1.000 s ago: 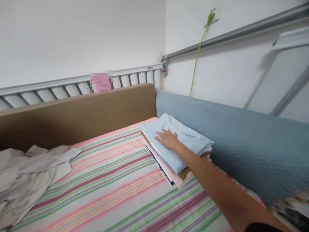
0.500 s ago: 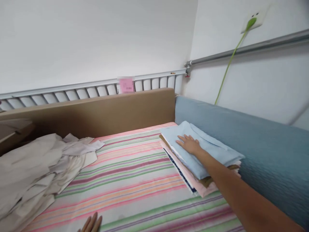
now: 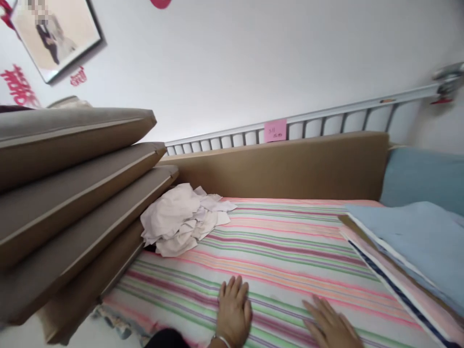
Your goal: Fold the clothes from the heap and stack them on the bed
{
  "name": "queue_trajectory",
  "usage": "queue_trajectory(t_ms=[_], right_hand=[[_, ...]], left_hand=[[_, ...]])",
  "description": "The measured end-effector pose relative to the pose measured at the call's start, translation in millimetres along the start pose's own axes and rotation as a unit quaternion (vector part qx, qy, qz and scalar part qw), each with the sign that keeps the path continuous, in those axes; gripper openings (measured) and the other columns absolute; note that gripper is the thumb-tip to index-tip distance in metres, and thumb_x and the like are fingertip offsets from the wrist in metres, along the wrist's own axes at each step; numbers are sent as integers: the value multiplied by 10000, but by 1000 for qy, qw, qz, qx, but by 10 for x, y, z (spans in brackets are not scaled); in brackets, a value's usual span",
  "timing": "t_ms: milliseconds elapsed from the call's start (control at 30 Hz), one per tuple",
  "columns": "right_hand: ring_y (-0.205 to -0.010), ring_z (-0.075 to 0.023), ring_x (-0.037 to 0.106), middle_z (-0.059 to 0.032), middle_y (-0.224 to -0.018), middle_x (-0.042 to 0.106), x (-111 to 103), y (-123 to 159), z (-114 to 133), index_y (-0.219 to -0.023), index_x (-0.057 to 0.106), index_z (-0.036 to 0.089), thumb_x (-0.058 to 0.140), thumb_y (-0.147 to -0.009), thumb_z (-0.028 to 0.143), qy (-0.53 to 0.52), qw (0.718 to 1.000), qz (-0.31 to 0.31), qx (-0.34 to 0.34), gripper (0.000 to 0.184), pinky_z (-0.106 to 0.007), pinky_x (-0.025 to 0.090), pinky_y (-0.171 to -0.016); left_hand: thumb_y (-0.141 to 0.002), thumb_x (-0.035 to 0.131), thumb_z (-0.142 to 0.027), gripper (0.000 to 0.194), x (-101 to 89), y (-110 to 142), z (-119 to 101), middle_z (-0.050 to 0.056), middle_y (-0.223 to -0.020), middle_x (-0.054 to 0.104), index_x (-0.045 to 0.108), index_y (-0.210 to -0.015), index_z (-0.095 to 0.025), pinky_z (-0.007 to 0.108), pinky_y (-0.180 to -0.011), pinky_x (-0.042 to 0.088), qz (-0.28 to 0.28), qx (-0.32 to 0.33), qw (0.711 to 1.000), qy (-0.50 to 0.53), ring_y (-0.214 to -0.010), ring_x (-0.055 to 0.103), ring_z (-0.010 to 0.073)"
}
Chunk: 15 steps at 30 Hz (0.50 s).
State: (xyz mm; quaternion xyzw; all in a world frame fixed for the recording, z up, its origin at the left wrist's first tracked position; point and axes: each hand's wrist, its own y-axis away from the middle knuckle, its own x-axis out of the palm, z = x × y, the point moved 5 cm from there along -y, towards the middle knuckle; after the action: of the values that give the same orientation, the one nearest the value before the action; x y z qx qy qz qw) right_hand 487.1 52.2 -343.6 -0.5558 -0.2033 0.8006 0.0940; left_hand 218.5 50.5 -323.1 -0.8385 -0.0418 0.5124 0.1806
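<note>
My left hand [image 3: 234, 310] lies palm down on the striped sheet [image 3: 275, 261], fingers stretched out, a bracelet at the wrist. To its right, my right hand [image 3: 329, 323] is low over the same sheet with its fingers spread; it holds nothing, and whether it touches the cloth I cannot tell. Right of that hand sits a stack of folded cloth [image 3: 416, 241], light blue on top with brown, pink and navy edges below. A crumpled heap of white cloth [image 3: 181, 217] rests farther off to the left.
Thick brown-grey cushions [image 3: 87, 193] are piled along the left side. A brown padded panel [image 3: 290, 169] runs along the back, before a white radiator [image 3: 232, 140] bearing a pink note [image 3: 275, 130]. A blue padded panel [image 3: 427, 174] stands at right. A framed picture [image 3: 58, 34] hangs upper left.
My right hand has left the top of the folded stack and come down to the sheet's middle. My left hand has moved further into view. The camera has turned left, revealing the cushions.
</note>
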Motion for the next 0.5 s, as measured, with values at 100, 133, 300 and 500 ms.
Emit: queue_trajectory(t_ms=[100,133,300,500], right_hand=[[-1187,-324,511,-25,-1250,590,297,95,305,-1099,658,382,455,-716,512,42,999,-14,6,452,-546,439,-934],[-1200,-324,499,-15,-1251,590,329,100,345,-1101,655,391,454,-720,486,50,998,-22,6,441,-551,424,-948],[-1217,-346,475,16,-1230,605,341,106,370,-986,705,400,444,-700,324,54,997,-16,-54,394,-577,382,-968],[-1193,-331,504,-13,-1242,596,343,116,337,-1058,692,354,426,-714,366,73,997,-18,-34,436,-550,423,-948]], left_hand=[[-845,412,-288,455,1,11,-1,41,-1406,455,516,-1288,-302,525,-1127,188,33,-13,999,21,-1333,337,272],[-842,411,-294,461,11,16,4,44,-1413,446,512,-1292,-295,526,-1132,172,42,-16,999,25,-1339,325,275],[-839,410,-315,463,6,-10,4,33,-1432,424,500,-1292,-289,496,-1139,143,73,-30,996,42,-1349,296,254],[-692,531,-148,416,-734,-512,566,39,-1231,613,650,-1072,-269,337,-1066,309,65,-32,995,63,-1192,493,201]])
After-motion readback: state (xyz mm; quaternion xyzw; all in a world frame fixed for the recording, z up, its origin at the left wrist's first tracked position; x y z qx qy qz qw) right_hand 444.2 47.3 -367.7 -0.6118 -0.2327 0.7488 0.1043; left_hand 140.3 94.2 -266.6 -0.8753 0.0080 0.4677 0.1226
